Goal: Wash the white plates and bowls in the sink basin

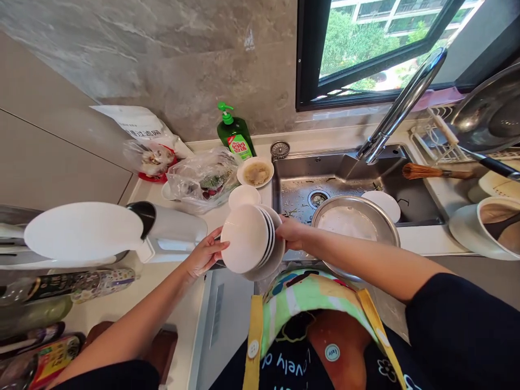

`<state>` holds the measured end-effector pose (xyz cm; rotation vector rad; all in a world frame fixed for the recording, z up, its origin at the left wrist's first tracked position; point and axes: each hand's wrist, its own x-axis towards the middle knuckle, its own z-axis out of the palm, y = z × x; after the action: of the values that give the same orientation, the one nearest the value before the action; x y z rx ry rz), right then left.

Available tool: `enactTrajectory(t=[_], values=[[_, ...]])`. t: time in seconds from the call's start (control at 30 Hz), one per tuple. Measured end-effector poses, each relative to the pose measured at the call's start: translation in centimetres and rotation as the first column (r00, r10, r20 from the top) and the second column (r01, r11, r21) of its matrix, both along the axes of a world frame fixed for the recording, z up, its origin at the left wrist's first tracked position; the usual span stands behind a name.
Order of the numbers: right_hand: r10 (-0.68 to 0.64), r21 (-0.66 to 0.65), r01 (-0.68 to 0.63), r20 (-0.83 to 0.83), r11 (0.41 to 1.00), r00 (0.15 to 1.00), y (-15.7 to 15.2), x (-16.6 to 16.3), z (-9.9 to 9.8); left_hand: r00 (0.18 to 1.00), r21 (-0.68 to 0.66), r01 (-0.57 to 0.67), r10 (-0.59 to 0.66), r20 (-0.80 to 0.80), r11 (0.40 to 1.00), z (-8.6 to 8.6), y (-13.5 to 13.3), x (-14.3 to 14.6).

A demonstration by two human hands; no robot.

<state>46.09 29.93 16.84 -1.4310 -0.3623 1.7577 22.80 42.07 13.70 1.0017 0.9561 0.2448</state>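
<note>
Head view: left hand (205, 252), fingers spread, presses against the base of a stack of white bowls (247, 241). Right hand (294, 234) grips the stack's other side, fingers curled over the rims. Stack sits tilted on its side between both hands, at the edge of the counter (179, 303) beside the sink (300, 173). Just behind it stand a small white bowl (244, 196) and a shallow bowl with food residue (255, 173). A steel basin (349, 222) and white plate (384, 203) lie in the sink.
</note>
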Motion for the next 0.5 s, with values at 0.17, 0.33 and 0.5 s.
enactTrajectory(t=[0.17, 0.33, 0.5], values=[[0.038, 0.035, -0.037, -0.025, 0.999, 0.999, -0.2, -0.1, -1.7, 0.997, 0.023, -0.006, 0.008, -0.077, 1.0, -0.4, -0.1, -0.7], [0.093, -0.006, -0.095, 0.275, 0.995, 0.957, -0.2, -0.2, -3.9, 0.99, 0.046, -0.003, 0.009, -0.137, 0.999, -0.8, -0.1, -1.1], [0.171, -0.106, -0.135, 0.586, 0.985, 0.792, -0.3, 0.2, -5.6, 0.985, 0.058, 0.029, -0.018, -0.174, 0.998, -1.5, -0.2, -1.2]])
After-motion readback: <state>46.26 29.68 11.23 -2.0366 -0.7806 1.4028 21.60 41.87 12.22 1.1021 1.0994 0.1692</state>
